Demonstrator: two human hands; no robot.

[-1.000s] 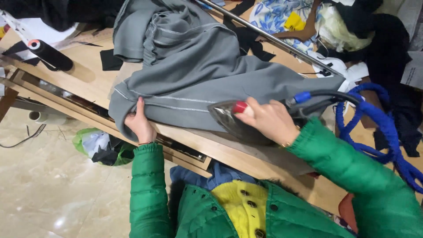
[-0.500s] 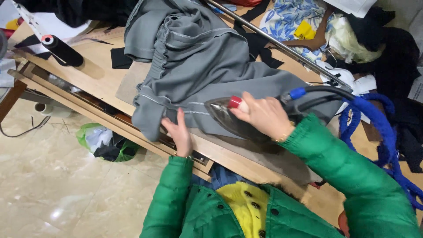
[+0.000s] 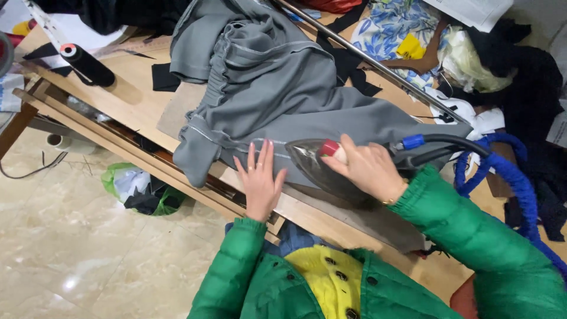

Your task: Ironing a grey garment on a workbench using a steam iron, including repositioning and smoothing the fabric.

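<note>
**Iron on the grey garment, left hand flattening the cloth**

A person in a green padded jacket leans over a wooden tabletop (image 3: 136,112) strewn with fabric. The right hand (image 3: 369,168) has its grip wrapped around the handle of a dark steam iron (image 3: 322,162), thumb near the red knob at the front. The iron's sole sits flat on a grey garment (image 3: 277,100), close to the near edge, its nose pointing toward the left hand. A black cord with a blue collar and a blue hose (image 3: 520,189) trail off to the right behind it.

The left hand (image 3: 260,180) lies palm down with fingers spread, holding nothing, pressing the grey cloth flat just ahead of the iron's tip along a pale stitched seam. The rest of the garment is bunched up further back on the tabletop, toward a long metal rod (image 3: 366,59).

By the look of it, the step in hand is pressing the seam near the hem while the free hand smooths the way. The next stroke would call for the left hand to keep clear of the hot tip, since the two are very near, and for the cloth to stay taut.

Elsewhere lie a black thread spool (image 3: 88,65), black fabric scraps (image 3: 165,77) and a blue floral cloth (image 3: 390,29).
</note>
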